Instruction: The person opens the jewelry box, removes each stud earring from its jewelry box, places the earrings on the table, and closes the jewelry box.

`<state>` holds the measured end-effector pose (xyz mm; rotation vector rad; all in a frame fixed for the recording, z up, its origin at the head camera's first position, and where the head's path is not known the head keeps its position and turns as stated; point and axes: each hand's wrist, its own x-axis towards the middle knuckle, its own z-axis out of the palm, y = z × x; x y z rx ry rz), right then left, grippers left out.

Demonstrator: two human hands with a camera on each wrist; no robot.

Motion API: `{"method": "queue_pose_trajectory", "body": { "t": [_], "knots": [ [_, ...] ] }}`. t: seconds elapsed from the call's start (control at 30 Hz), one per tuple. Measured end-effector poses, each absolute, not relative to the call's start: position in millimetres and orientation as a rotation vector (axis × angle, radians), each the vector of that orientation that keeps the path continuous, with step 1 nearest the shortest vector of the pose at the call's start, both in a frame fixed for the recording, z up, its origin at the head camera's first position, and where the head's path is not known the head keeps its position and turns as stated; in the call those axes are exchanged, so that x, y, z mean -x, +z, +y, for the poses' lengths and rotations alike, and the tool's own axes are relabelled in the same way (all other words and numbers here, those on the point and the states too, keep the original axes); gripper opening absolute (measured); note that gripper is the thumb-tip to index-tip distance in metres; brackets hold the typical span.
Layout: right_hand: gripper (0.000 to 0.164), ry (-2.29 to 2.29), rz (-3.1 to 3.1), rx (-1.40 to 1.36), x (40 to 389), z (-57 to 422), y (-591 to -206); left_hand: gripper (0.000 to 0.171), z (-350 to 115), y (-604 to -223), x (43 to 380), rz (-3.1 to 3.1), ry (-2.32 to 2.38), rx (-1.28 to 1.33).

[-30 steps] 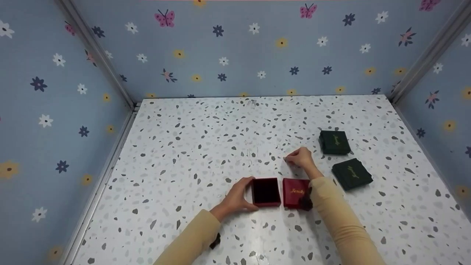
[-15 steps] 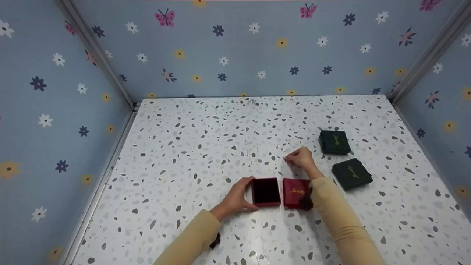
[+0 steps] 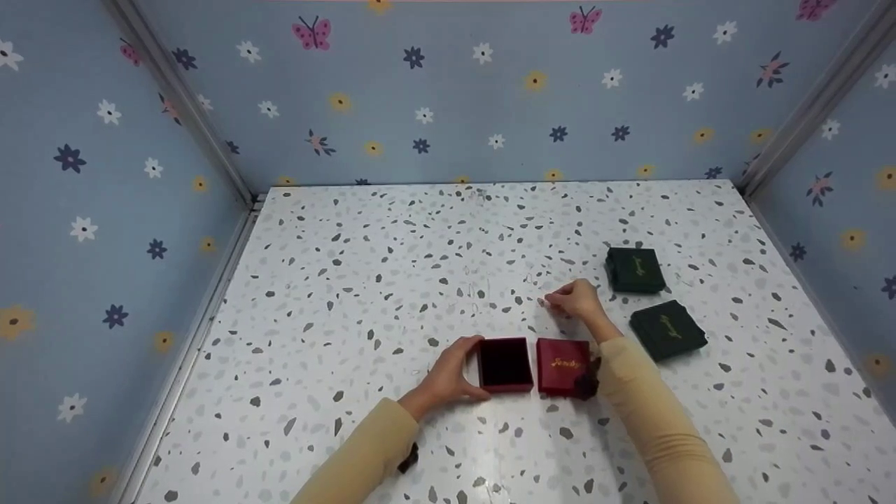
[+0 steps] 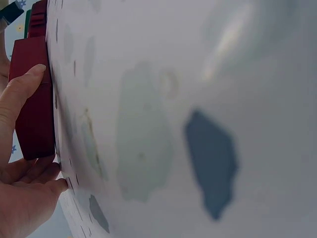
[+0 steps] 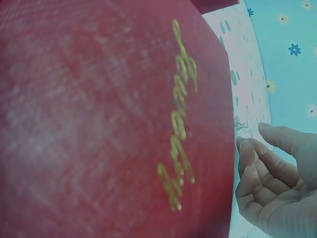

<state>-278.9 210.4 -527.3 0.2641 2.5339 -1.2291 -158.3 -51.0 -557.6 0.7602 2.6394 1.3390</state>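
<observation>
A small red gift box (image 3: 507, 388), its top uncovered and its inside dark, sits at the front middle of the speckled table. My left hand (image 3: 448, 374) holds it by the left side, thumb at the near edge and fingers at the far one; the left wrist view shows the thumb on the red box wall (image 4: 34, 119). Just right of it lies a red lid (image 3: 558, 378) with gold lettering. Beyond that lid my right hand (image 3: 574, 299) has its fingertips low at the table, other fingers curled. I cannot tell whether thumb and forefinger pinch a tiny thing there.
Two dark green boxes with gold lettering are on the right, one farther back (image 3: 635, 269) and one nearer (image 3: 668, 330), turned at an angle. Thin, faint pieces (image 3: 470, 288) lie on the tabletop left of my right hand. Flower-patterned blue walls (image 3: 462, 98) enclose the table.
My right forearm has shifted slightly right, so more of the red lid's lettering shows. The right fingertips stay at almost the same spot; the left hand and red box keep their places.
</observation>
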Motion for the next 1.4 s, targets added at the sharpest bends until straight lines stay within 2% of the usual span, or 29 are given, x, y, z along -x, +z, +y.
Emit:
{"method": "queue_pose_trajectory", "body": {
  "t": [0.4,0.9,1.4],
  "knots": [
    [0.030,-1.264,2.584,-0.095,266,217,-517,0.093,-51,-559,158,2.615,1.337,-0.721],
    [0.023,-1.285,2.655,0.350,237,215,-510,0.093,-52,-560,156,2.604,1.354,-0.701],
    [0.022,-1.134,2.712,0.754,209,211,-512,0.094,-51,-557,157,2.625,1.364,-0.716]
  ]
}}
